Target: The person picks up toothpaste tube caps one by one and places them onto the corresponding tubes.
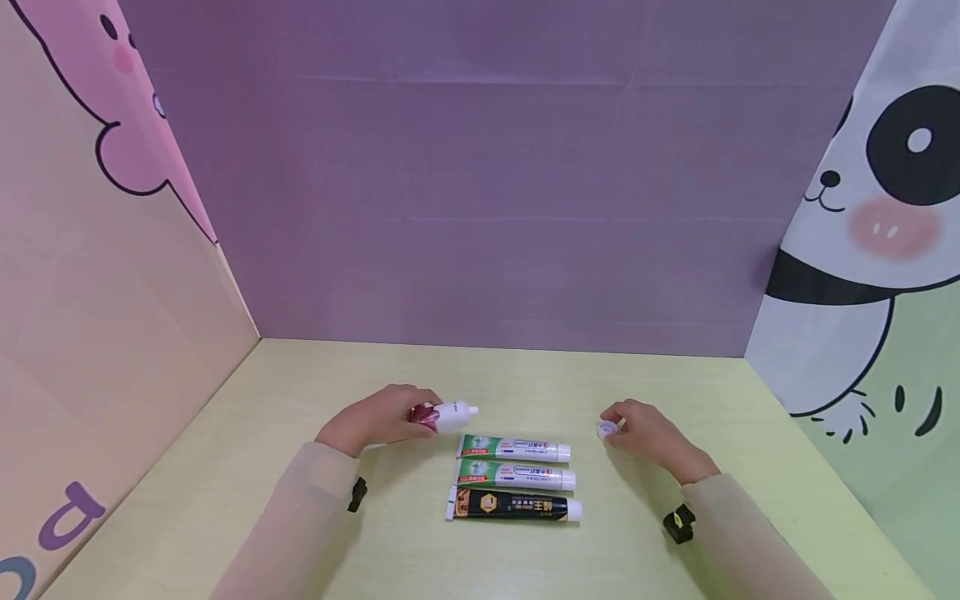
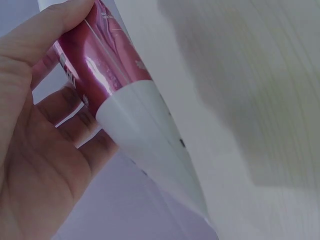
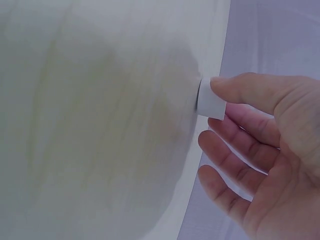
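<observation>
My left hand [image 1: 386, 414] grips a white and dark-red toothpaste tube [image 1: 450, 416], its bare nozzle pointing right in the head view. In the left wrist view the thumb and fingers curl round the tube's shiny red part [image 2: 100, 60], while its white tail end runs down to the right. Well to the right, my right hand [image 1: 647, 433] pinches a small white cap [image 1: 607, 429] between thumb and forefinger. The right wrist view has this cap [image 3: 211, 99] at the tabletop, with the other fingers loosely bent; whether it touches the surface I cannot tell.
Between the forearms lie two green-and-white toothpaste tubes, the upper one [image 1: 514, 448] and the lower one [image 1: 516, 476]. A black toothpaste tube [image 1: 513, 504] with a white cap lies nearest me. A purple backdrop [image 1: 495, 208] rises behind the pale table [image 1: 510, 567], with printed panels on both sides.
</observation>
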Demonstrator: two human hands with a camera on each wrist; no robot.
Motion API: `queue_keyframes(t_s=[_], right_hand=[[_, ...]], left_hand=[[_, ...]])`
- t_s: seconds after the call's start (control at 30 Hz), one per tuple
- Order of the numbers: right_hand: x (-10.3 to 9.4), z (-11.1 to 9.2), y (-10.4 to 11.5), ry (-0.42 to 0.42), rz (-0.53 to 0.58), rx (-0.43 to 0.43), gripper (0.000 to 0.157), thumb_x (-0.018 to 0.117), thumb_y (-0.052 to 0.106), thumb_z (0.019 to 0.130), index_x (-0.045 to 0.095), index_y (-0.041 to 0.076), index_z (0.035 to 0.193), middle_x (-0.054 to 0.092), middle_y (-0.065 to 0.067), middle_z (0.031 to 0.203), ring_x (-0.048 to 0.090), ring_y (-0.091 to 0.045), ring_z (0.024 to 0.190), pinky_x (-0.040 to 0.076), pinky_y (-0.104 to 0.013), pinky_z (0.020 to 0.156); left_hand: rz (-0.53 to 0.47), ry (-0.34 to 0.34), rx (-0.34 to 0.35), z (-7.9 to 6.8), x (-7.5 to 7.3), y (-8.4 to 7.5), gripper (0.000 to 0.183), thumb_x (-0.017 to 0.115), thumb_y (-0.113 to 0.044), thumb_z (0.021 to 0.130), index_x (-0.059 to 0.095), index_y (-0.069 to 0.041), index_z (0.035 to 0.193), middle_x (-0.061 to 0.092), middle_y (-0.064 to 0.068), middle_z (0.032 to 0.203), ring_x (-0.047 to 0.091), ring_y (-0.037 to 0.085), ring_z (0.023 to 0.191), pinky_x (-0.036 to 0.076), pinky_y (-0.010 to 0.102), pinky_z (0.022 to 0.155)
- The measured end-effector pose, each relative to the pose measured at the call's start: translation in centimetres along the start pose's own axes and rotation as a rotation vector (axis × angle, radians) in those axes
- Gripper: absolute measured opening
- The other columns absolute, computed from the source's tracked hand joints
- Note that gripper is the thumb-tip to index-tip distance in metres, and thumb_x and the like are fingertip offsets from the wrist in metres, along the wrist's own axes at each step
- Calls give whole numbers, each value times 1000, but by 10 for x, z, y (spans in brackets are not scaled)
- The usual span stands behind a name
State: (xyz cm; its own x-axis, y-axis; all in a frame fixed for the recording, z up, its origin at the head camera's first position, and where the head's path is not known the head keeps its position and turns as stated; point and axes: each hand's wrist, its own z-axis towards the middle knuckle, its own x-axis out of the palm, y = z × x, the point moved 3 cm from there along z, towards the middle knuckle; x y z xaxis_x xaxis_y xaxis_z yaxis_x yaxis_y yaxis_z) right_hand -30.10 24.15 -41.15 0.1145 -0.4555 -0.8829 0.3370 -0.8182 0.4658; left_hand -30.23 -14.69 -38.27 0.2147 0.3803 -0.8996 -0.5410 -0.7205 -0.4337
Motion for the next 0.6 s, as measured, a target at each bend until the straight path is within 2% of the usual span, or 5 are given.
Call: queue_keyframes(t_s=[0.37, 0.6], right_hand=[[0, -4, -3, 3, 41, 42, 22, 72, 6, 88, 67, -3, 108, 65, -7, 100, 61, -22, 87, 53, -38, 75], [-4, -9, 1, 4, 39, 24, 23, 74, 8, 88, 66, -2, 108, 64, -5, 100, 60, -23, 87, 53, -38, 74]], left_hand=[[13, 15, 15, 5, 2, -10, 41, 80, -17, 87, 66, -6, 124, 62, -1, 97, 52, 16, 85, 49, 30, 76], [19, 20, 34, 6, 4, -17, 40, 80, -17, 87, 66, -6, 123, 58, -3, 91, 50, 15, 82, 47, 29, 73]])
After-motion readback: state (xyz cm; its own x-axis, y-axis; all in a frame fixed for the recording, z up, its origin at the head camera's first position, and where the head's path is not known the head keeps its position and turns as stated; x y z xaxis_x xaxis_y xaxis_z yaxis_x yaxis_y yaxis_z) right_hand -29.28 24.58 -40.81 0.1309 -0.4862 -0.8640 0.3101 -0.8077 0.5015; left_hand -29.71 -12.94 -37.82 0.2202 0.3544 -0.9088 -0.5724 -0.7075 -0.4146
